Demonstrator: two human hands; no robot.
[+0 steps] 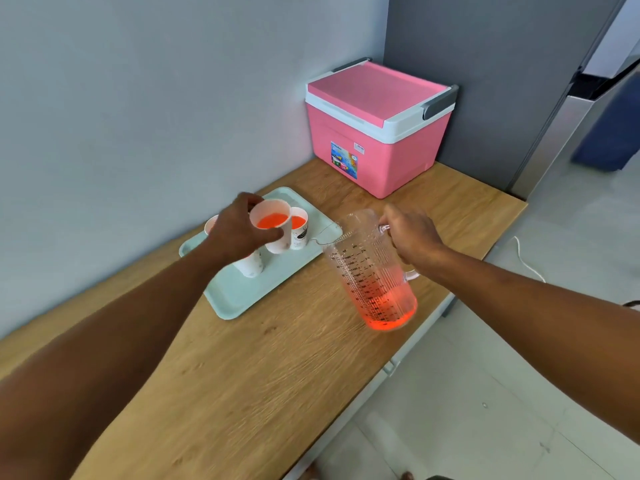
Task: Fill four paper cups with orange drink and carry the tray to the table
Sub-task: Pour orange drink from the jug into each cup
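A pale green tray (242, 296) lies on the wooden counter (263, 375) near the wall. My left hand (239, 230) grips a white paper cup (273, 223) holding orange drink, tilted slightly, just above the tray. Behind it stands a second cup (300, 233) with orange drink. A third cup (250, 266) stands under my hand, its contents hidden. The rim of another cup (210, 226) peeks out at the left. My right hand (410, 237) holds the handle of a clear measuring jug (372, 271), upright beside the tray, with a little orange drink at its bottom.
A pink cooler box (377, 133) with a white rim stands in the counter's back corner against a grey panel (485, 81). The counter's front edge runs diagonally on the right, with tiled floor (519, 375) and a white cable (526, 261) below.
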